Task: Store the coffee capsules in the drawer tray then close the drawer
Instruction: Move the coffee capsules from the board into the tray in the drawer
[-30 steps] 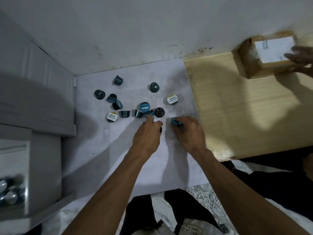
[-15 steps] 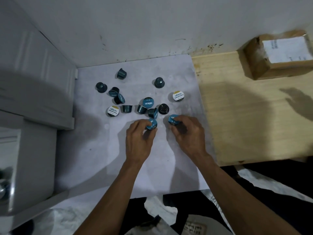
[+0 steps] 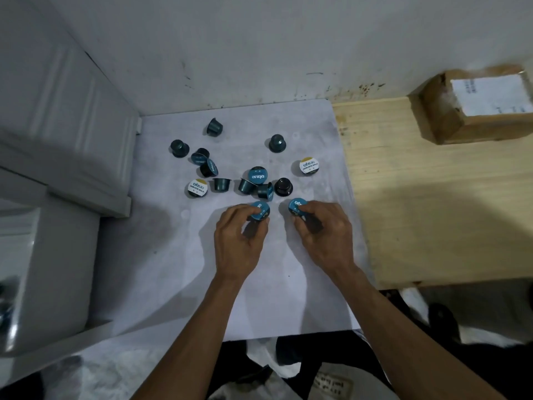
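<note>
Both hands are pinching a capsule each, left grip [image 3: 240, 241] on one [image 3: 260, 210], right grip [image 3: 324, 235] on another [image 3: 297, 205], over the white worktop [image 3: 178, 269]. Loose capsules [image 3: 253, 180] are crowding just beyond; the near side's lying open, and a box [image 3: 473, 108] is sitting far right.

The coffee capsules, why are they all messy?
The loose capsules lie scattered on the white surface, some tipped on their sides, some upside down. The left hand and right hand each hold one.

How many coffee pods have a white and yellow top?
2. One white-topped pod lies right of the pile, and the other white-topped pod lies at its left. Pods lying top-down or on their sides may hide more.
</note>
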